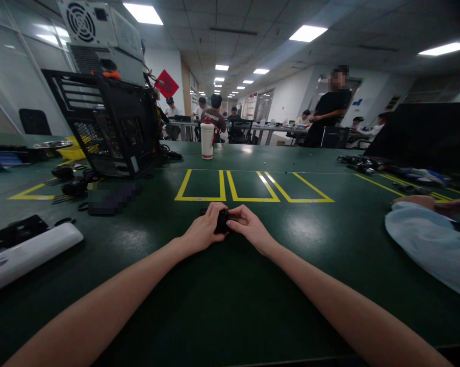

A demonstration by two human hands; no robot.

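Near the middle of the green table, a small black object [222, 222] sits between my two hands; its exact kind I cannot make out. My left hand [206, 227] is closed around it, thumb at the near side and fingers over the top. From the other side, my right hand [250, 229] pinches at its right edge with thumb and forefinger. Much of the object is hidden by my left fingers. Just beyond the hands, yellow tape outlines [200, 199] mark the table top.
On the left stand an open black computer case [111, 122] with a power supply [100, 25] on top, and a long white object [31, 252]. A white cup [207, 140] stands at the back. Another person's sleeve [425, 239] rests at right, near cables [363, 164].
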